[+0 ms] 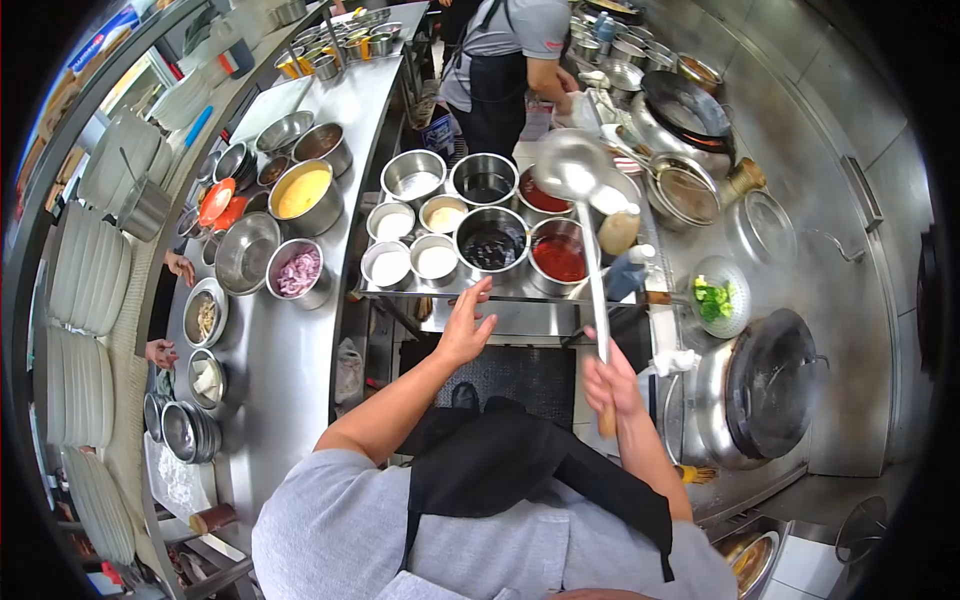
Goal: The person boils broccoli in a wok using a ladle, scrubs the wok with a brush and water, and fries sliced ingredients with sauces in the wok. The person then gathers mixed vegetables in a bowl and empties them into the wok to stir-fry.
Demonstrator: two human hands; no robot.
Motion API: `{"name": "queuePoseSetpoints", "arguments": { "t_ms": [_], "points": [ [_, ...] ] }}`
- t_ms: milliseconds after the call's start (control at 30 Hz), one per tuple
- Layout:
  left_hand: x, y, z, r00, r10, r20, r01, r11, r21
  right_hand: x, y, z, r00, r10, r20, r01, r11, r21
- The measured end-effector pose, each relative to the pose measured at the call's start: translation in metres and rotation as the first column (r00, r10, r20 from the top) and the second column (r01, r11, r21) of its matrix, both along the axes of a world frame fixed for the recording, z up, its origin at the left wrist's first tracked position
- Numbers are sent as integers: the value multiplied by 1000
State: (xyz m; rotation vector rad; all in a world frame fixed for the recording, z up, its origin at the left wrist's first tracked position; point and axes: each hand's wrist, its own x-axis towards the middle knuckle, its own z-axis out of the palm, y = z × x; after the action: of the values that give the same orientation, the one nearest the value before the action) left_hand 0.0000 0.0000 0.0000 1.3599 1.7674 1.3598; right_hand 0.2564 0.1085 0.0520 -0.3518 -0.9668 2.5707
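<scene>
In my right hand is a long-handled ladle, gripped low on its wooden end. Its metal bowl points away from me, over the far right of the sauce containers. My left hand is empty with fingers spread, just in front of a metal pot of dark sauce. Right of that pot stands one of red sauce. Small containers of white powder stand to its left. Squeeze bottles are beside the ladle's handle, on its right.
On the right, a wok rests on the stove near a white colander holding green vegetables. The left counter bears bowls of yellow liquid and chopped purple onion. A co-worker stands ahead; another person's hands show at left.
</scene>
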Motion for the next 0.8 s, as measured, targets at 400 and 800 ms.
{"name": "queuePoseSetpoints", "arguments": {
  "t_ms": [400, 800],
  "points": [
    [-119, -155, -45, 957, 284, 50, -273, 949, -158, -312, 24, -21, 675, -252, 694, -493, 545, 678],
    [-140, -145, -42, 950, 300, 82, -282, 942, -181, -327, 33, -25, 984, 178, 12, -157, 898, -411]
  ]
}}
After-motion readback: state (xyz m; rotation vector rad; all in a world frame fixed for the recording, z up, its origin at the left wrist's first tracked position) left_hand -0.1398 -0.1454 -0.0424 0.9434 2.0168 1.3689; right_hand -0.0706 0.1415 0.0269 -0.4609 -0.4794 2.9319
